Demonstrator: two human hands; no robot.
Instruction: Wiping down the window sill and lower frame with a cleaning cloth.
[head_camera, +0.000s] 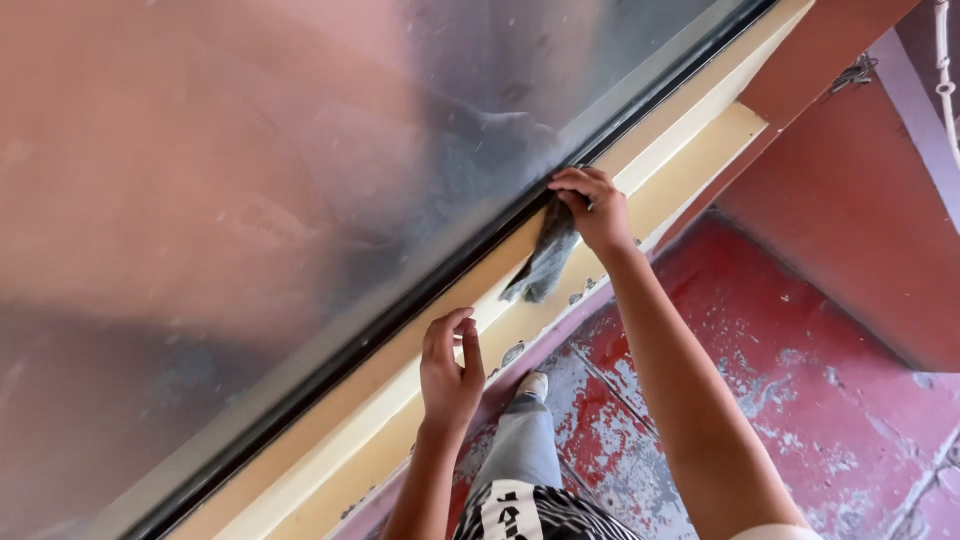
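My right hand (592, 208) is closed on a grey cloth (545, 262) and presses it against the black lower edge of a large glass pane (300, 180). The cloth hangs down over the cream-painted frame (420, 385) below the glass. Lower on that frame, my left hand (450, 370) rests with fingers apart and holds nothing. The glass is hazy and reflects a dim shape of the hand and cloth.
The floor (790, 370) below is red with worn, flaking grey patches. A red wall (850, 200) stands at the right, with a white cord (945, 80) hanging in the top corner. My leg in grey trousers and a light shoe (533, 384) stand close to the frame.
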